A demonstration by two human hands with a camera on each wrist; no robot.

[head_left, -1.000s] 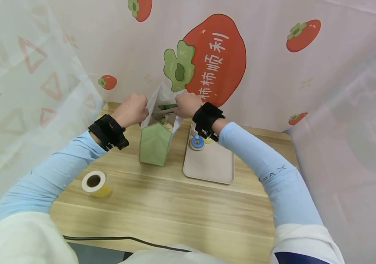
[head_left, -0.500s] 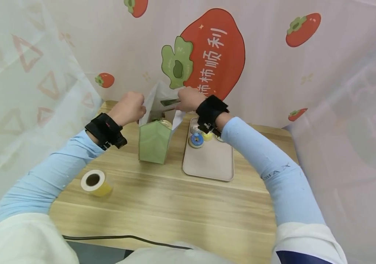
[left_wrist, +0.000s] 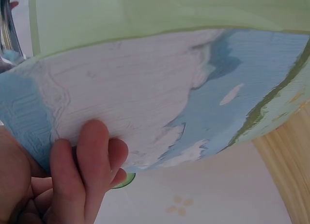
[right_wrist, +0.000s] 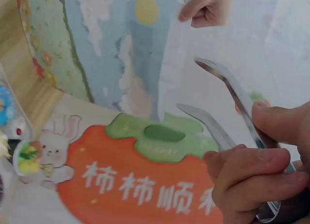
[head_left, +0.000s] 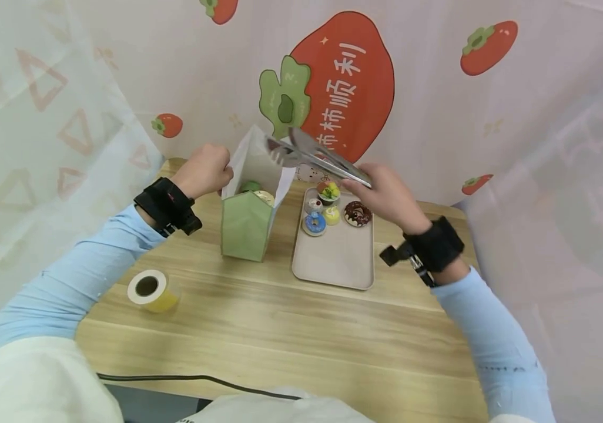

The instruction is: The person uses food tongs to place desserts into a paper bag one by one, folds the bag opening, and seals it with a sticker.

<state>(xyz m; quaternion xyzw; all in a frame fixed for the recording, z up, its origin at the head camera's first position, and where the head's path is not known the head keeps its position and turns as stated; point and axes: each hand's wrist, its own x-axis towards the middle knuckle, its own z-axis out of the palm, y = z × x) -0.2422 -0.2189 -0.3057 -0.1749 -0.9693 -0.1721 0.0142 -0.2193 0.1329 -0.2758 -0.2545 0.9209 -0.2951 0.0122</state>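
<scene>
Silver metal tongs (head_left: 334, 168) are gripped in the right hand (head_left: 390, 197), fingers curled round their arms, the spread tips near the rim of a green paper bag (head_left: 247, 229). The bag stands upright on the wooden table (head_left: 280, 335), with items partly visible inside. The left hand (head_left: 206, 170) pinches its upper left edge. Just right of the bag, a beige tray (head_left: 333, 258) holds small cakes and doughnuts, including a chocolate doughnut (head_left: 358, 214).
</scene>
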